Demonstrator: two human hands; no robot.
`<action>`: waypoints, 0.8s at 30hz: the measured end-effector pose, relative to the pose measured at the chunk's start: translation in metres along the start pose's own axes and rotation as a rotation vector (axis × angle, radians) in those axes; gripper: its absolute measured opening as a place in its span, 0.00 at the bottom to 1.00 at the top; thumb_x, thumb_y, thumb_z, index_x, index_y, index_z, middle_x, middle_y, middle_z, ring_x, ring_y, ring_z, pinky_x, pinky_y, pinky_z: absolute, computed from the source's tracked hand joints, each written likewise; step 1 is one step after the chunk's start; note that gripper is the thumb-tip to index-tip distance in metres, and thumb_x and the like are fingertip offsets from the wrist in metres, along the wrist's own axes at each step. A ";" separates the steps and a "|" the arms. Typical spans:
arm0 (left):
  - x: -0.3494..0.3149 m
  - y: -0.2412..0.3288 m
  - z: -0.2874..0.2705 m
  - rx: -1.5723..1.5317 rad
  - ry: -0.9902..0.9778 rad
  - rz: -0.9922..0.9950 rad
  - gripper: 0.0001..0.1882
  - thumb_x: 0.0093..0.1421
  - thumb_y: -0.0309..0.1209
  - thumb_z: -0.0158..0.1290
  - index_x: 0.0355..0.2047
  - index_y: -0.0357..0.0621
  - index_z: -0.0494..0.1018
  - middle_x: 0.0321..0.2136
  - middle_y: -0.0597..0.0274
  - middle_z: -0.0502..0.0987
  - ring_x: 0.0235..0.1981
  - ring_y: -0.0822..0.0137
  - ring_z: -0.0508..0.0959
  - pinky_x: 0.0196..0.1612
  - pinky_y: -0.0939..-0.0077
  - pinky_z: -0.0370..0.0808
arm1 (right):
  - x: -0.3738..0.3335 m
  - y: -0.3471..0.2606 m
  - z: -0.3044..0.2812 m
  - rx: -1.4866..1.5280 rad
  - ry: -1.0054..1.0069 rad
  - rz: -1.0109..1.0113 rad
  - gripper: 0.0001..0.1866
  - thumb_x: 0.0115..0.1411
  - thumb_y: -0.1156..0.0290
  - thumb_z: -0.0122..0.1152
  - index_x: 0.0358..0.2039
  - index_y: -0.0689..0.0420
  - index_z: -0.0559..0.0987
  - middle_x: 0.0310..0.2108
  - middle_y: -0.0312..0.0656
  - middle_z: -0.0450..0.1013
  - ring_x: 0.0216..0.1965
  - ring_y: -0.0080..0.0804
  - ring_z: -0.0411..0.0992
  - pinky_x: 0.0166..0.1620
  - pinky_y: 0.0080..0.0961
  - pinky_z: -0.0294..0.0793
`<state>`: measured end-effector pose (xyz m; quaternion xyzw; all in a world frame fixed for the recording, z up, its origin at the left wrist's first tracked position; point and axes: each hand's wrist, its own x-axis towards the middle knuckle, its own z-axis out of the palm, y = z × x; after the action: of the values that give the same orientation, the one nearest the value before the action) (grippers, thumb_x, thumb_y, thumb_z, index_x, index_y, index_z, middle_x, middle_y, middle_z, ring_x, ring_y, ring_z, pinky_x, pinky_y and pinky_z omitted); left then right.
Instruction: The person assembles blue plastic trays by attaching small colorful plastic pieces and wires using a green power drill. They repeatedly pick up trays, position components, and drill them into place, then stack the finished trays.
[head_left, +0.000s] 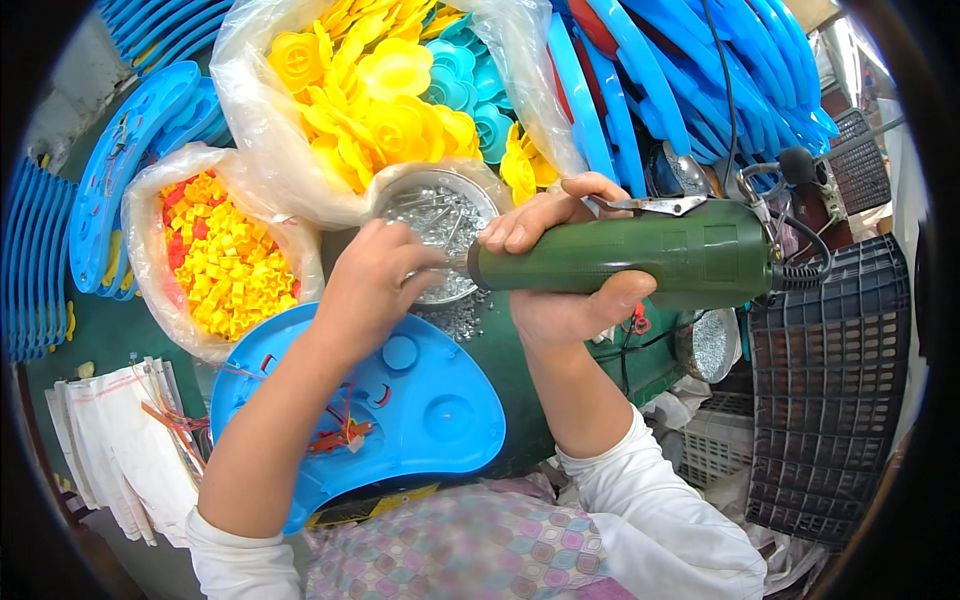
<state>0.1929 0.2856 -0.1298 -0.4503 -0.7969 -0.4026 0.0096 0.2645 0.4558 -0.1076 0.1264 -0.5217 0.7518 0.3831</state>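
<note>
Left hand [375,275]: fingers drawn together at driver's tip, contents hidden | Right hand [555,314]: wrapped around green power driver [640,250], held level over bench | Beyond left hand: metal bowl [488,197] of screws [440,215] | Left: clear bag [146,225], small yellow and red pieces [225,262] | Far: larger bag [255,100], yellow and teal flower shapes [400,115]

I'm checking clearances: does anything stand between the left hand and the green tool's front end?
Nothing visible does: the left hand is right by the front end of the green tool, which the right hand holds. The bowl shows behind them, not between.
</note>
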 end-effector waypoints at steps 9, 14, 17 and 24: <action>-0.039 0.014 -0.038 -0.167 -0.059 -0.161 0.09 0.53 0.28 0.66 0.34 0.45 0.81 0.29 0.59 0.77 0.37 0.56 0.76 0.42 0.62 0.73 | -0.012 -0.008 0.032 0.228 -0.083 0.047 0.53 0.56 0.17 0.41 0.57 0.58 0.64 0.27 0.43 0.73 0.29 0.34 0.75 0.37 0.37 0.80; -0.067 0.013 -0.048 -0.139 -0.021 -0.224 0.08 0.54 0.26 0.64 0.35 0.43 0.80 0.30 0.57 0.76 0.38 0.55 0.75 0.43 0.62 0.72 | -0.021 -0.005 0.052 0.270 -0.115 0.096 0.52 0.57 0.18 0.39 0.58 0.58 0.64 0.27 0.43 0.73 0.29 0.34 0.75 0.37 0.37 0.81; -0.077 0.012 -0.052 -0.128 0.009 -0.231 0.09 0.53 0.22 0.62 0.35 0.43 0.80 0.31 0.56 0.74 0.39 0.55 0.75 0.44 0.63 0.73 | -0.024 -0.002 0.057 0.259 -0.157 0.103 0.52 0.57 0.18 0.39 0.59 0.57 0.64 0.27 0.43 0.73 0.29 0.33 0.75 0.37 0.37 0.81; -0.086 0.010 -0.057 -0.334 0.031 -0.417 0.09 0.53 0.19 0.61 0.35 0.41 0.81 0.31 0.58 0.75 0.34 0.62 0.77 0.40 0.70 0.75 | -0.029 0.005 0.067 0.242 -0.214 0.111 0.56 0.53 0.15 0.41 0.59 0.57 0.64 0.27 0.42 0.73 0.28 0.34 0.75 0.36 0.36 0.81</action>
<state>0.2318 0.1901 -0.1171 -0.2654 -0.7947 -0.5287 -0.1360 0.2667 0.3828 -0.0998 0.2220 -0.4711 0.8113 0.2655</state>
